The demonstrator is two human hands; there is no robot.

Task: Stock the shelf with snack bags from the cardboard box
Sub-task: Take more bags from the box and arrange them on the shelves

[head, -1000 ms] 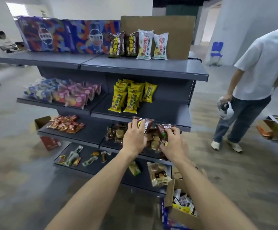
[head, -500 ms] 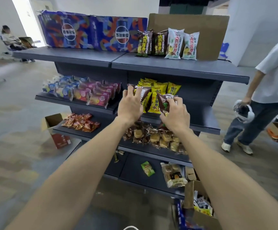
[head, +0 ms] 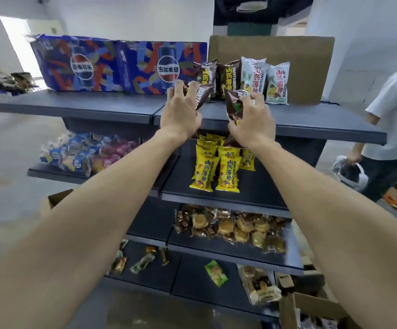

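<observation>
Above the top shelf (head: 311, 119) front edge, both hands' fingers (head: 194, 87) pinch brown snack bags (head: 203, 95).

Head view, facing shelf (head: 264, 119), close

Both bare arms stretched forward and up, left hand (head: 181, 115) fingers curled in a grip, right hand (head: 252, 122) likewise curled

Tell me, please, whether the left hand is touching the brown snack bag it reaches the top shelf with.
Touching. The head view shows the left hand with its fingers curled round the brown snack bag, no gap between them.
</observation>
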